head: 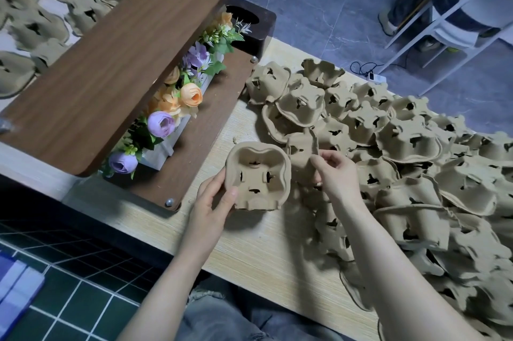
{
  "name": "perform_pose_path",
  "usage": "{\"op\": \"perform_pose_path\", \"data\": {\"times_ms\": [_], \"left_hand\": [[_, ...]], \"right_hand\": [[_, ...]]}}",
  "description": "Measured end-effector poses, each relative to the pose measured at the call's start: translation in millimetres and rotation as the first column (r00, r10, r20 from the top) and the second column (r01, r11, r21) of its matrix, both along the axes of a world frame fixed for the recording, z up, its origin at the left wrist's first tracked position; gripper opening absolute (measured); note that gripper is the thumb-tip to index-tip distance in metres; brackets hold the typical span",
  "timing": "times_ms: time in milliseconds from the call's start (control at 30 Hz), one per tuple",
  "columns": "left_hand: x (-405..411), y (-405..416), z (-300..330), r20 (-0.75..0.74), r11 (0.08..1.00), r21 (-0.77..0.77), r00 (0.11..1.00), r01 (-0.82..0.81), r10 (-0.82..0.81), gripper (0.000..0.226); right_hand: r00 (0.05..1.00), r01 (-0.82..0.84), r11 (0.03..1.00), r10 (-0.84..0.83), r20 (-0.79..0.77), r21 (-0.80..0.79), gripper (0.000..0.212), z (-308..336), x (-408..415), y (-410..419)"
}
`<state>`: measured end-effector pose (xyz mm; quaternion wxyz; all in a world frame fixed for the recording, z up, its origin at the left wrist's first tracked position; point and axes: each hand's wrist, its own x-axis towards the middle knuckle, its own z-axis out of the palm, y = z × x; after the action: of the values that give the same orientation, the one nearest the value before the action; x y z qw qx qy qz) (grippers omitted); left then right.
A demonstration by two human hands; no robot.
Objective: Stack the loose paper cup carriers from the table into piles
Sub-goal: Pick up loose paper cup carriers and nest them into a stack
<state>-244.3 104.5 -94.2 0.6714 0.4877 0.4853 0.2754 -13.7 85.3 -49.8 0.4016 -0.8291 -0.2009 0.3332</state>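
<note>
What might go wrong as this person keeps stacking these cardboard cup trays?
The right hand pinches just the thin edge of a tray lying in the tangled heap; pulling could tear it or drag neighbours off the table. The tray in the left hand opens toward the camera, so the trays might not nest.

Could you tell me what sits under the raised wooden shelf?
Under the wooden shelf, artificial flowers in orange and purple stand in a white planter box on the lower board. The shelf covers their far side.
</note>
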Motion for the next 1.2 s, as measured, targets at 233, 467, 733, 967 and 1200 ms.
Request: {"op": "perform_pose_path", "data": {"times_ms": [233,467,733,967,1200], "left_hand": [[-1,2,-1,0.004,0.999,-0.015,0.999,0.038,-0.038,0.061],[-2,1,1,0.030,0.999,-0.029,0.999,0.026,-0.025,0.048],[-2,6,17,0.126,0.988,-0.152,0.991,-0.015,0.035,0.035],[-4,11,21,0.136,0.985,-0.173,0.990,-0.010,0.033,0.031],[-1,11,18,0.099,0.973,-0.222,0.992,-0.058,0.082,0.048]], "right_hand": [[0.998,0.067,0.985,-0.066,-0.009,0.160,0.011,23,16,-19],[0.998,0.058,0.948,-0.052,-0.027,0.314,0.020,40,15,-35],[0.999,-0.044,0.896,0.045,0.008,0.441,0.030,41,3,-39],[0.979,-0.204,0.855,0.184,0.090,0.476,0.036,38,-20,-32],[0.964,-0.267,0.830,0.228,0.138,0.491,0.035,27,-37,-25]]}}
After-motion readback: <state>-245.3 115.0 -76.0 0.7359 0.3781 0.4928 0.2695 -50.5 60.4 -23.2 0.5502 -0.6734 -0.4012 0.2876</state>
